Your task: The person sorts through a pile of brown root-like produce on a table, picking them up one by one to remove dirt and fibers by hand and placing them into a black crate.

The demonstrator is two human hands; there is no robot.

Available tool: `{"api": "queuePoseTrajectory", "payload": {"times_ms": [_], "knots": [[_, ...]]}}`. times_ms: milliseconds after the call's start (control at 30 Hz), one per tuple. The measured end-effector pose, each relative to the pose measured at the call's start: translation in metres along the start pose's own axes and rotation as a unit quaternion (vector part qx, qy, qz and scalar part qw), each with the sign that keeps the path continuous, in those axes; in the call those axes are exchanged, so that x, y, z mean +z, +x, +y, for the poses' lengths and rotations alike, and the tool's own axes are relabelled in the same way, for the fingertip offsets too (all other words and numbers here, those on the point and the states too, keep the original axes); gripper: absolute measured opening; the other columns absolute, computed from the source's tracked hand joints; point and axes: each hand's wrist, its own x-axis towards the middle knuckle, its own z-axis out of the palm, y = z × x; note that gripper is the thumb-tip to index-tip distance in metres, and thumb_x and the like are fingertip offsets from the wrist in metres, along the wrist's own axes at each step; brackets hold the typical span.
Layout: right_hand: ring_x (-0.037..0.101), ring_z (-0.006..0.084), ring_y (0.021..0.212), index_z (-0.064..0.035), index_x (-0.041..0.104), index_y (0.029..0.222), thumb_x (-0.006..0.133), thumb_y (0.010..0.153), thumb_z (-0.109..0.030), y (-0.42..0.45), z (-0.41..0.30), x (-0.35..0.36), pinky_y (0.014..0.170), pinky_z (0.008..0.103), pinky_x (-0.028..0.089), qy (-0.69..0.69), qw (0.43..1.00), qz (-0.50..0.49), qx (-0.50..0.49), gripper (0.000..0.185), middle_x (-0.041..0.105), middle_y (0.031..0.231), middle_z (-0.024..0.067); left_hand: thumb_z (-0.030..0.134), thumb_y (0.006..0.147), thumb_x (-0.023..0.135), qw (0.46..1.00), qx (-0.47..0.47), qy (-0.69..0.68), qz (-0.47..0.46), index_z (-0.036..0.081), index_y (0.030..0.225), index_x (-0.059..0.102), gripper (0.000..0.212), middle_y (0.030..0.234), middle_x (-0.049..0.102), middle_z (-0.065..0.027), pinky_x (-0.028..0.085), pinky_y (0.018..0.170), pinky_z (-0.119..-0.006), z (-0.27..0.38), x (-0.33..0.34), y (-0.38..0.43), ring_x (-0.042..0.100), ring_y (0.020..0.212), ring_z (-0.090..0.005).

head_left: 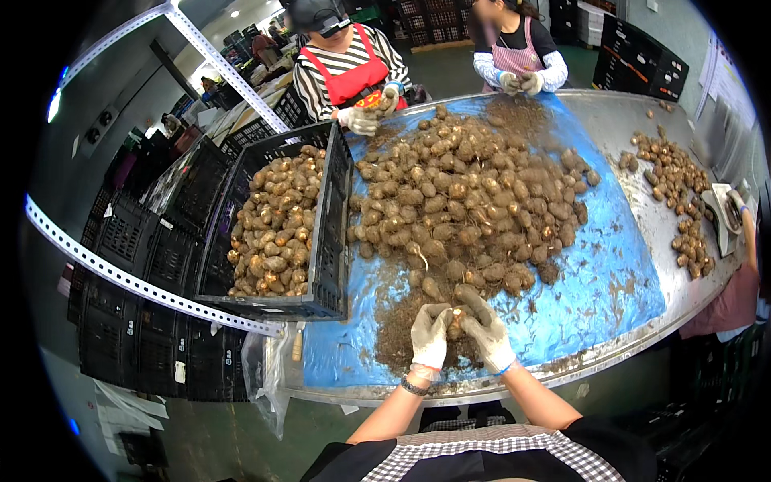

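Observation:
Both of my hands wear whitish work gloves soiled with earth. A small hairy taro corm (456,323) with a pale patch is held between my left hand (430,335) and my right hand (485,335); the fingers partly cover it. Beneath them, dark soil and root scraps (394,337) lie on a blue plastic sheet (572,319). Just beyond my hands rises a large heap of brown taro corms (458,199), some with fine roots. To the left, a black plastic crate (330,241) holds many cleaner-looking corms (274,229).
A metal table (638,205) carries the sheet. Two gloved co-workers (355,66) (521,48) stand across it. At right are loose corms (677,175) and another person's hand (736,202) by a pale tray (720,220). A wooden-handled tool (297,344) lies near a perforated metal post (150,280).

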Motion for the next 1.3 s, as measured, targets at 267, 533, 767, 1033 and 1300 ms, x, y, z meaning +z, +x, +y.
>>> {"api": "queuePoseTrajectory", "payload": {"times_ms": [267,533,767,1033,1300], "knots": [[0.051,0.0219,0.133,0.0049,0.036,0.152,0.068,0.095,-0.010,-0.001,-0.017,-0.005,0.112,0.0344,0.040,-0.025,0.990,-0.106,0.087,0.067,0.049,0.150,0.0157,0.009,0.101,0.061,0.980,0.029,0.151,-0.127,0.001,0.122,0.070,0.025,0.111,0.071,-0.0048,0.051,0.084,-0.025,0.018,-0.038,-0.006,0.063,0.095,-0.0097],[0.047,0.0189,0.136,0.0038,0.033,0.154,0.081,0.083,-0.002,-0.007,0.008,0.038,0.108,0.0325,0.045,-0.144,0.986,-0.051,0.071,0.086,0.044,0.153,0.0156,0.009,0.089,0.071,0.939,0.191,0.284,-0.024,0.008,0.109,0.077,0.021,0.090,0.072,-0.0136,0.054,0.073,-0.036,0.022,-0.060,0.005,0.070,0.083,-0.0283],[0.054,0.0173,0.131,-0.0008,0.035,0.155,0.081,0.083,-0.008,-0.009,0.028,0.076,0.098,0.0279,0.051,-0.228,0.972,-0.049,0.018,0.086,0.050,0.151,0.0155,0.004,0.083,0.074,0.937,0.217,0.270,-0.052,0.006,0.099,0.078,0.017,0.084,0.071,-0.0122,0.053,0.070,-0.035,0.033,-0.104,0.010,0.068,0.077,-0.0272],[0.054,0.0166,0.129,-0.0024,0.035,0.155,0.076,0.084,-0.001,-0.006,0.011,0.105,0.097,0.0281,0.050,-0.296,0.950,-0.097,0.032,0.082,0.049,0.151,0.0131,0.011,0.090,0.073,0.987,0.075,0.138,-0.033,0.001,0.098,0.074,0.012,0.089,0.074,-0.0098,0.054,0.068,-0.032,0.023,-0.127,0.015,0.069,0.075,-0.0192],[0.049,0.0226,0.139,-0.0081,0.034,0.157,0.077,0.085,-0.007,0.005,0.015,0.092,0.110,0.0352,0.045,-0.340,0.931,-0.134,0.008,0.084,0.047,0.154,0.0152,0.012,0.093,0.070,0.993,-0.104,0.051,-0.021,-0.002,0.102,0.073,0.017,0.083,0.074,-0.0042,0.049,0.060,-0.025,0.019,-0.124,0.022,0.063,0.069,-0.0079]]}}
